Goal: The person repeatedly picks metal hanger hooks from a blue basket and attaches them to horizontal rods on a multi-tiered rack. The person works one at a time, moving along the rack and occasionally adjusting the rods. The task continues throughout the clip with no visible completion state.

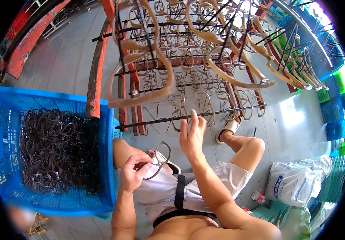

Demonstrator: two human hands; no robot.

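My left hand [133,171] pinches a grey-brown eyeglass frame [165,153] by one side, above my lap. Its rims stick out to the right of my fingers. My right hand [193,138] is raised with its fingers stretched upward and apart, and nothing shows in it. Its fingertips are right at the lowest black rod [156,121] of a rack, where a row of pale eyeglass frames [205,108] hangs. Whether a fingertip touches one of them I cannot tell. Larger-looking tan eyeglass frames [166,72] hang closer to me, above.
At left stands a blue plastic basket [52,206] heaped with dark eyeglass frames [56,148]. The rack's red posts [97,68] rise beside it. White plastic sacks [294,182] and a small can [258,197] lie at right, with green and blue crates [336,106] behind.
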